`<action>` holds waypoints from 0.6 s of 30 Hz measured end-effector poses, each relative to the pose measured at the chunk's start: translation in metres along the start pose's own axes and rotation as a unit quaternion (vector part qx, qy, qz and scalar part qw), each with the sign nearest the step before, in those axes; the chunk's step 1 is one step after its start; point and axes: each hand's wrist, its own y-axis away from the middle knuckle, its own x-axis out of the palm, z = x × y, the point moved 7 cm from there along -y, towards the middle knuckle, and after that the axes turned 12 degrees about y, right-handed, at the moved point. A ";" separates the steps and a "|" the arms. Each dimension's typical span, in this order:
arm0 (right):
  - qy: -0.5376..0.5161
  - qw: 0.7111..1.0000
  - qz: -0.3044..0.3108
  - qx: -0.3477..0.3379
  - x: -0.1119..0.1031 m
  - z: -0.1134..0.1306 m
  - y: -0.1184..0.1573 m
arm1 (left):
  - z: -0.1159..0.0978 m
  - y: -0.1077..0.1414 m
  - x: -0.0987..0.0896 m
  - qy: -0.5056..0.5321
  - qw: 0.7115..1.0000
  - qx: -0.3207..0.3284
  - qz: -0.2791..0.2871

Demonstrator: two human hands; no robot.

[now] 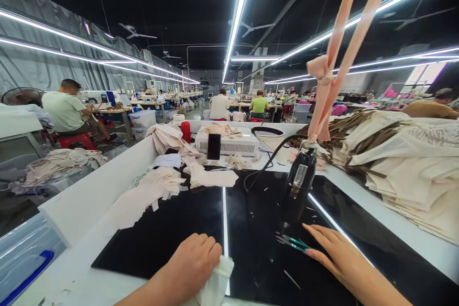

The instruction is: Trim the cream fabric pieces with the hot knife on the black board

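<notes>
Head view shows the left hand (195, 264) closed on a cream fabric piece (215, 283) at the near edge of the white table (81, 277), and the right hand (340, 254), thumb and fingers parted, beside green-handled metal snips (294, 243) on a glossy black panel (253, 229).

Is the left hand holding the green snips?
No: the left hand holds pale cloth, while the green snips are at the right hand.
</notes>
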 end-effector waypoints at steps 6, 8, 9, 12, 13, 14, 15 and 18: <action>0.019 0.998 0.047 -0.042 0.018 0.005 0.011 | 0.026 -0.004 -0.004 0.170 0.966 -0.182 0.075; -0.005 0.997 0.060 -0.042 0.013 0.019 0.007 | 0.030 -0.001 -0.013 0.257 0.937 -0.220 0.085; -0.018 0.997 0.063 -0.033 0.009 0.026 0.004 | 0.031 0.000 -0.017 0.303 0.919 -0.238 0.082; -0.038 0.997 0.072 0.010 -0.006 0.039 0.002 | 0.031 0.005 -0.028 0.446 0.851 -0.270 0.065; -0.043 0.996 0.078 0.023 -0.011 0.042 0.002 | 0.030 0.006 -0.030 0.489 0.827 -0.272 0.057; -0.052 0.994 0.088 0.036 -0.014 0.044 0.004 | 0.029 0.007 -0.031 0.531 0.801 -0.272 0.052; -0.065 0.992 0.097 0.050 -0.017 0.044 0.006 | 0.027 0.008 -0.031 0.570 0.774 -0.272 0.046; -0.110 0.981 0.116 0.107 -0.025 0.040 0.015 | 0.023 0.013 -0.029 0.669 0.686 -0.283 0.030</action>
